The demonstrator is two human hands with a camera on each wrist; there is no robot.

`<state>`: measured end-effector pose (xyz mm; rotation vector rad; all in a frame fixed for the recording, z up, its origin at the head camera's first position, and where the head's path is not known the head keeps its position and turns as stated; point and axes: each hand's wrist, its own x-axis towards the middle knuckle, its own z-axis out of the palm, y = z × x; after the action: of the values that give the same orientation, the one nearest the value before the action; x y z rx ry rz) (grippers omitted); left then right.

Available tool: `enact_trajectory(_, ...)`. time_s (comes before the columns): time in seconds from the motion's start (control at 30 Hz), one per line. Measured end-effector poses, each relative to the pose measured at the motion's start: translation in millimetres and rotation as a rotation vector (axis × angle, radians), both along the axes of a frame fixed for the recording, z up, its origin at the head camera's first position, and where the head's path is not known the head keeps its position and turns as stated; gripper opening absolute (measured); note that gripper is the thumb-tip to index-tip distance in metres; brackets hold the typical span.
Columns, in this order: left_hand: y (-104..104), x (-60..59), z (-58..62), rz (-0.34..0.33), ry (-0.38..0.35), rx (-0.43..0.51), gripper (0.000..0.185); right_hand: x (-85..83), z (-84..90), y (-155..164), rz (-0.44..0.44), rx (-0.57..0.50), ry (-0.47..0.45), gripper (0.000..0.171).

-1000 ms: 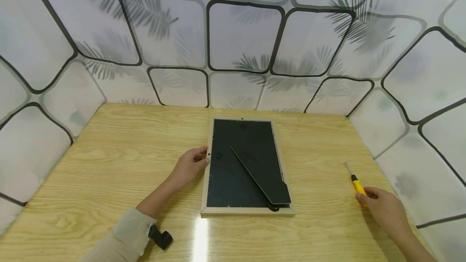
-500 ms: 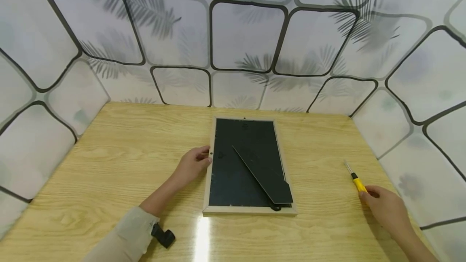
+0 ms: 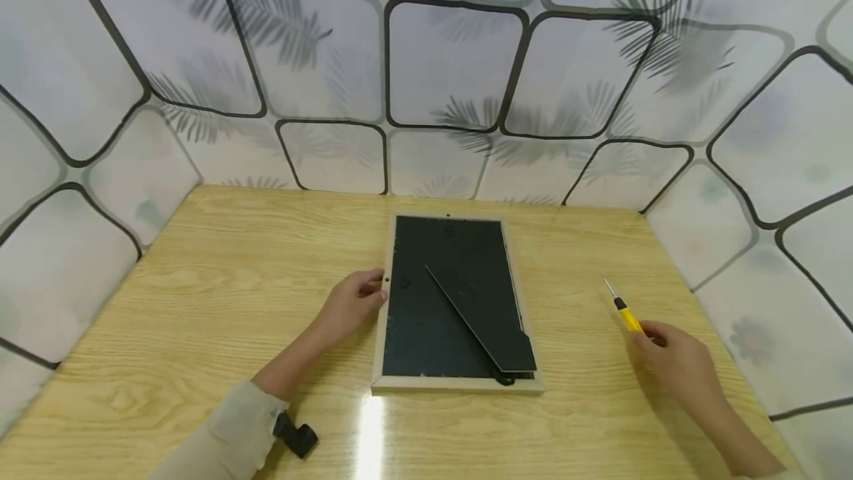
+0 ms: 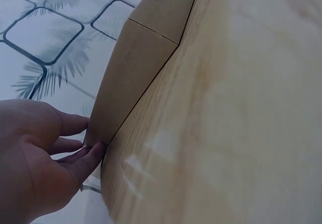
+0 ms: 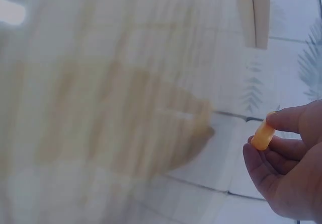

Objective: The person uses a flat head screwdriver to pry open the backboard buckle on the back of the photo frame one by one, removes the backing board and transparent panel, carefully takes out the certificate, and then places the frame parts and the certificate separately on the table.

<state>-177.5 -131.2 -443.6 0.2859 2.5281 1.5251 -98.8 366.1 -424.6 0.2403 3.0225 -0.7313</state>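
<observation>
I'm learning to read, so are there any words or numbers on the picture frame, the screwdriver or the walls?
None can be read: the picture frame shows only its plain black back, the yellow screwdriver in the right hand bears no visible print, and the wall panels carry only leaf patterns.

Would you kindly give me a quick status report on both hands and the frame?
Left hand touches picture frame at its left edge. Right hand pinches yellow screwdriver. Frame face down on table, stand folded. Nothing between.

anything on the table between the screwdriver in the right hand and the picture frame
Nothing visible. The right hand holds the yellow screwdriver over bare table, with only wood between it and the picture frame, whose left edge the left hand touches.
</observation>
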Motion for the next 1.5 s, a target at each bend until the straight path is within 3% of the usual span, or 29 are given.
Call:
enact_trajectory(0.47,-5.2,13.3,0.2,-0.039,-0.01,0.03,0.052,-17.8,16.7,-75.8,0.162,-0.111,0.094,0.041)
enact_trajectory(0.8,-7.2,18.2,-4.6,-0.075,0.032,0.033,0.048,-23.8,22.2,-134.6,0.373,-0.185,0.194,0.023)
enact_trajectory(1.0,-7.6,18.9,-5.6,-0.068,0.035,0.024,0.048,-22.5,24.0,-161.7,0.479,-0.228,0.168,0.019)
enact_trajectory(1.2,-7.0,20.2,-4.2,-0.055,0.041,-0.001,0.048,-25.1,14.9,-178.3,0.56,-0.232,0.108,0.02)
enact_trajectory(1.5,-5.0,23.1,-1.5,-0.074,0.053,0.013,0.046,-31.1,6.5,-191.4,0.695,-0.208,0.124,0.021)
